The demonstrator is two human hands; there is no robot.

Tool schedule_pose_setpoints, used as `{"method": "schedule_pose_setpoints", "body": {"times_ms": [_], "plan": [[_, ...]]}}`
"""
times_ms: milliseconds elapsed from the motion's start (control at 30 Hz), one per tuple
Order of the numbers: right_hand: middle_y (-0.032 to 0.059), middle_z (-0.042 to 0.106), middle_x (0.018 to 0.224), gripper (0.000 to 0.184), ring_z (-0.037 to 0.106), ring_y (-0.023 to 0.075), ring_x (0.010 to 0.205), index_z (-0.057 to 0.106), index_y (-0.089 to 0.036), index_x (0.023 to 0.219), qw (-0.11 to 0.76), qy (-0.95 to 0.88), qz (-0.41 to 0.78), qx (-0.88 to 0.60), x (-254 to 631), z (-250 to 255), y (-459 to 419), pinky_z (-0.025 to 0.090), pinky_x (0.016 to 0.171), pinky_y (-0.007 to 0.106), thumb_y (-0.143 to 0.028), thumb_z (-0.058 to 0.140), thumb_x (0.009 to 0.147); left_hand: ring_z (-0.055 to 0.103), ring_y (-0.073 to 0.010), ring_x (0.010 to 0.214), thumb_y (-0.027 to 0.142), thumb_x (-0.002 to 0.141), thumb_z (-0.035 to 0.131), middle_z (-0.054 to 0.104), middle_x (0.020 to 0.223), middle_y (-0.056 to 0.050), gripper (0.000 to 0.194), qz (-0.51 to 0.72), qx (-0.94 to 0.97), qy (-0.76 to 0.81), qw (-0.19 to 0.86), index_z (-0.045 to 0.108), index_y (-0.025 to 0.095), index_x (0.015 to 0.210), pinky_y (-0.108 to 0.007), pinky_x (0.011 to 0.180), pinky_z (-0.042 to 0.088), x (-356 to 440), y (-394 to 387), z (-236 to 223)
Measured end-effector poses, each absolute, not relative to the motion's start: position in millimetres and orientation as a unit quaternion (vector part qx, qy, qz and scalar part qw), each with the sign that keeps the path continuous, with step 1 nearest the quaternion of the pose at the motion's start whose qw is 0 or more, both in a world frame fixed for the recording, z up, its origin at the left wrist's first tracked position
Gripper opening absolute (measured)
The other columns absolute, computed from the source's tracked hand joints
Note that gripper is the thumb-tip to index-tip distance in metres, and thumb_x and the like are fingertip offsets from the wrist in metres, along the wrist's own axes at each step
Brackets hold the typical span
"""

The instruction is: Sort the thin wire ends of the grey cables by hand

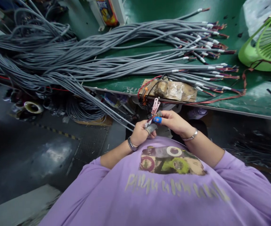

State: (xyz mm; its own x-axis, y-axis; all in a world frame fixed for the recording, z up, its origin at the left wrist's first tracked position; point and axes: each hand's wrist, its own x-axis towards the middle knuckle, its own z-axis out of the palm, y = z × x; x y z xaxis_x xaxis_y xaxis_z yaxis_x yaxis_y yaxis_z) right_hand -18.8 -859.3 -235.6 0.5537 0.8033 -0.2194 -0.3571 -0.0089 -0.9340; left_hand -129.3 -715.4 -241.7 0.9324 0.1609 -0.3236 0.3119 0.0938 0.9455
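My left hand (141, 133) is closed around the ends of several grey cables (116, 115) that run down from the table's edge. Reddish-brown inner wires (150, 119) come out beside its thumb. My right hand (174, 121), with a blue cover on the thumb, pinches at these wires, close against the left fingers. Just above the fingertips is a small pale pink piece (155, 105) with slots, in front of a wooden block (179, 90). Whether the fingers touch the pink piece is hard to make out.
A large bundle of grey cables (79, 50) with stripped ends lies across the green table (147, 11). A light green fan (251, 55) stands at the right, with a reddish cord by it. An orange-and-black item (145, 94) hangs by the block. Coiled cable (85, 110) sits below the table.
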Motion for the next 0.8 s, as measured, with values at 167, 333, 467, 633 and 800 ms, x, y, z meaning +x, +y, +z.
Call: {"method": "schedule_pose_setpoints", "body": {"times_ms": [167,333,467,633,800], "plan": [[0.0009,0.067,0.08,0.04,0.058,0.0119,0.068,0.066,-0.016,0.086,0.693,-0.151,0.431,-0.558,-21,-240,-865,0.046,0.059,0.024,-0.04,0.088,0.062,0.06,-0.0108,0.043,0.052,0.079,0.069,0.066,0.055,-0.002,0.04,0.017,0.634,0.214,0.743,0.06,0.015,0.066,-0.019,0.042,0.043,-129,-716,-251],[-0.0014,0.063,0.061,0.036,0.056,0.0117,0.054,0.06,-0.018,0.077,0.735,-0.134,0.416,-0.519,-37,-244,-852,0.037,0.05,0.023,-0.044,0.083,0.067,0.061,-0.0113,0.045,0.052,0.081,0.068,0.067,0.056,-0.003,0.041,0.022,0.634,0.187,0.75,0.061,0.014,0.065,-0.02,0.044,0.044,-130,-716,-253],[-0.0026,0.059,0.052,0.036,0.054,0.012,0.045,0.057,-0.019,0.072,0.735,-0.126,0.432,-0.508,-44,-238,-844,0.033,0.046,0.024,-0.046,0.08,0.07,0.063,-0.0118,0.047,0.053,0.08,0.07,0.068,0.058,-0.004,0.041,0.002,0.669,0.146,0.729,0.064,0.014,0.068,-0.021,0.047,0.047,-135,-715,-248],[-0.0027,0.058,0.054,0.042,0.049,0.0104,0.046,0.058,-0.019,0.07,0.731,-0.12,0.394,-0.544,-46,-231,-841,0.034,0.046,0.025,-0.052,0.083,0.064,0.06,-0.0113,0.044,0.055,0.078,0.07,0.067,0.056,-0.003,0.044,0.017,0.661,0.167,0.732,0.063,0.015,0.064,-0.021,0.045,0.047,-136,-716,-249],[-0.003,0.054,0.054,0.046,0.043,0.0089,0.048,0.056,-0.018,0.066,0.735,-0.1,0.362,-0.565,-43,-240,-839,0.031,0.048,0.025,-0.053,0.086,0.06,0.057,-0.0109,0.039,0.055,0.071,0.074,0.065,0.052,-0.001,0.042,0.089,0.56,0.235,0.79,0.062,0.015,0.067,-0.02,0.039,0.042,-131,-720,-251]]}}
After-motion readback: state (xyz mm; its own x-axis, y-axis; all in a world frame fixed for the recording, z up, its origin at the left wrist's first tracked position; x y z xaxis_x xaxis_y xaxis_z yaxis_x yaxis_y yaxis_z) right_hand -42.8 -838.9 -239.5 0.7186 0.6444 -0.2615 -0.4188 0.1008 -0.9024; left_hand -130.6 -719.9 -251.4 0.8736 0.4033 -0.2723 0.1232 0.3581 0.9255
